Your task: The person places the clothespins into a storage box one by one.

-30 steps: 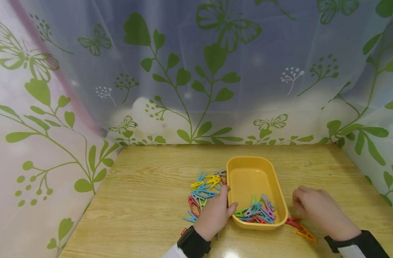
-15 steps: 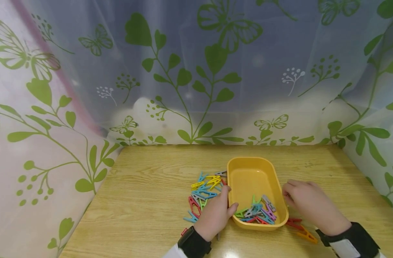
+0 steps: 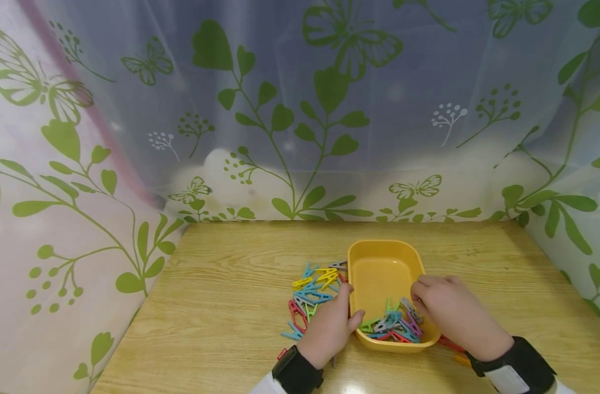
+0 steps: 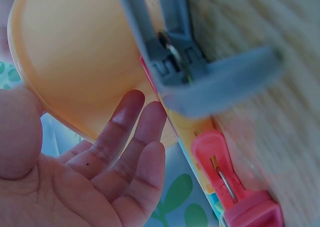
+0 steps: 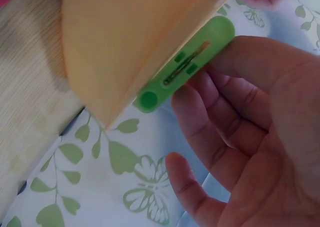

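Observation:
A yellow plastic tray (image 3: 378,282) sits on the wooden table, with several coloured clothespins (image 3: 392,324) heaped at its near end. My left hand (image 3: 324,332) holds the tray's left side, thumb over the rim and fingers along the outer wall. Over the right rim, my right hand (image 3: 452,313) pinches a green clothespin (image 5: 185,64) between thumb and index finger; in the head view the hand hides it. In the left wrist view a grey clothespin (image 4: 180,57) and a red one (image 4: 220,164) lie close to the left fingers.
More clothespins (image 3: 310,295) lie loose left of the tray, partly behind the left hand. A red clothespin (image 3: 450,344) and an orange one (image 3: 462,359) lie right of it, partly under the right wrist. A leaf-patterned curtain (image 3: 300,137) encloses the table's back and sides.
My right hand has moved left, from beside the tray to over its right rim, and now partly covers the red and orange clothespins. The left hand has stayed on the tray.

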### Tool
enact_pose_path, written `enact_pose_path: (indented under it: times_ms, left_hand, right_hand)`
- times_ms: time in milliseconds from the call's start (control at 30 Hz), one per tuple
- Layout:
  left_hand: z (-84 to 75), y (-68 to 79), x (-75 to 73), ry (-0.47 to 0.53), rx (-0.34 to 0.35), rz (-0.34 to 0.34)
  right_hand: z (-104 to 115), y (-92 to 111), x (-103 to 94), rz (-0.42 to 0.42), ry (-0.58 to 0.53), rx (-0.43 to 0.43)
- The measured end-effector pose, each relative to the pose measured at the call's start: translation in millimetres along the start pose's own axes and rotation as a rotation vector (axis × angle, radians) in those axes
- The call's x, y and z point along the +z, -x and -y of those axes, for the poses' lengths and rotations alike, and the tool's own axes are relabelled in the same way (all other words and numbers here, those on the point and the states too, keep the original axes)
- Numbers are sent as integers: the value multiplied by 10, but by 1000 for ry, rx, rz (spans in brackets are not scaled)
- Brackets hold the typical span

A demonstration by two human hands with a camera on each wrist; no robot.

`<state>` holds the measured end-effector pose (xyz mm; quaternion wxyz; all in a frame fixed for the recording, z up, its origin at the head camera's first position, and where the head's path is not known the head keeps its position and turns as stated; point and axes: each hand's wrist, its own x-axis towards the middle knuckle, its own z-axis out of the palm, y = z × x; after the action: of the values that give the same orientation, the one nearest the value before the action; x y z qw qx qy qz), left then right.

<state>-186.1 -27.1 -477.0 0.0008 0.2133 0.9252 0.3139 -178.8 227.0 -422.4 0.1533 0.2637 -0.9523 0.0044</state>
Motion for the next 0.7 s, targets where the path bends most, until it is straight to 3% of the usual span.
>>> enact_pose_path:
  times_ms: [467, 700]
  left_hand:
    - [-2, 5, -6, 11, -10, 3]
    - [-13, 2, -10, 1, -12, 0]
  right_hand:
    - [270, -82, 184, 35, 19, -102]
    - [314, -86, 277, 41, 5, -112]
